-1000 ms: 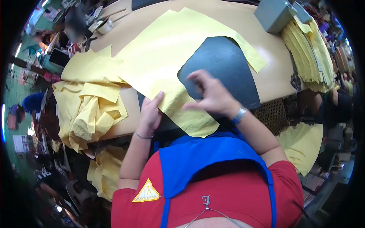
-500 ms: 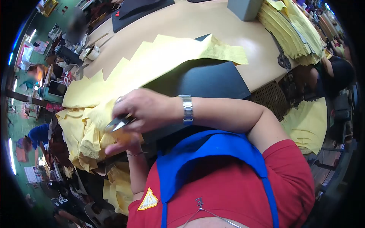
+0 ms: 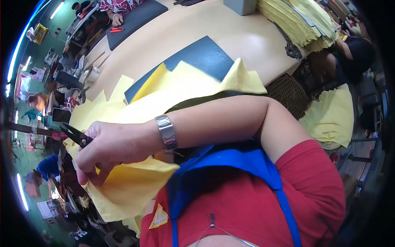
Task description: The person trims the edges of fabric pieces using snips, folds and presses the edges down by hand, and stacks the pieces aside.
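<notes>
My right hand (image 3: 111,146), a metal watch (image 3: 166,132) on its wrist, is closed around a pair of dark pointed snips (image 3: 74,133), blades toward the upper left. Its thumb and fingertips press at the edge of a yellow sheet (image 3: 127,189) that hangs beneath them; whether they pinch it I cannot make out. More jagged-edged yellow sheets (image 3: 185,80) lie overlapped beyond my forearm, partly over a dark board (image 3: 205,53). Of my left arm only a sliver of skin shows behind the right wrist; the left hand's fingers are hidden.
Another person's hand (image 3: 117,19) rests by red-handled cutters (image 3: 117,29) on a far dark board (image 3: 138,20). A thick yellow stack (image 3: 296,24) and a grey box (image 3: 240,6) stand on the table's far side. Yellow pieces (image 3: 329,117) lie right, beside a woven basket (image 3: 286,92).
My right hand has moved left and lower with the snips. The yellow sheets shifted, baring more of the board, and one now hangs below the hand. My left hand has gone out of sight.
</notes>
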Demonstrator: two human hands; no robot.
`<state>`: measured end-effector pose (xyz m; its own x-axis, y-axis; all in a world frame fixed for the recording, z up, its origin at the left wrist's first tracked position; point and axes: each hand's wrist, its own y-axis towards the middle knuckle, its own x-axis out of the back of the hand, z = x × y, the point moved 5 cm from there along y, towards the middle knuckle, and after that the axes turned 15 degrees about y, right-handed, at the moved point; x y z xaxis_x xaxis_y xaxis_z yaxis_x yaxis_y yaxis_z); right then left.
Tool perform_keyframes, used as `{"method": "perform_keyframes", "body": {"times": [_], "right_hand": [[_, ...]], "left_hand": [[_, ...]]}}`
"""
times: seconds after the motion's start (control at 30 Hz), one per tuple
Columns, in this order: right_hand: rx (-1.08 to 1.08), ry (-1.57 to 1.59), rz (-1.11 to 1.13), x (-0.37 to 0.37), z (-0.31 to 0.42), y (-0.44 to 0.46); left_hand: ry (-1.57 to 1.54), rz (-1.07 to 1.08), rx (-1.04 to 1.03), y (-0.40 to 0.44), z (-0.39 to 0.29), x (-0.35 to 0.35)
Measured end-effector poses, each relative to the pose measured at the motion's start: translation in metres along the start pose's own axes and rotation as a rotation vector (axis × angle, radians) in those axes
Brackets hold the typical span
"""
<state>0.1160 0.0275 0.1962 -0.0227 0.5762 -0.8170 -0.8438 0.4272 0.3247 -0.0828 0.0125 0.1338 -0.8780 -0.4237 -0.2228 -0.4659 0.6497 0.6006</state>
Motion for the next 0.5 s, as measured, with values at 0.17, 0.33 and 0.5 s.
{"method": "perform_keyframes", "body": {"times": [0.17, 0.33, 0.5], "right_hand": [[0.070, 0.363, -0.029, -0.002, 0.032, -0.023], [0.652, 0.328, -0.405, 0.025, 0.102, -0.103], [0.805, 0.083, -0.408, 0.130, 0.163, -0.203]], "left_hand": [[0.242, -0.115, -0.073, 0.038, -0.006, -0.017], [0.686, 0.072, -0.236, 0.078, 0.028, -0.099], [1.422, 0.808, -0.414, 0.033, 0.129, -0.190]]}}
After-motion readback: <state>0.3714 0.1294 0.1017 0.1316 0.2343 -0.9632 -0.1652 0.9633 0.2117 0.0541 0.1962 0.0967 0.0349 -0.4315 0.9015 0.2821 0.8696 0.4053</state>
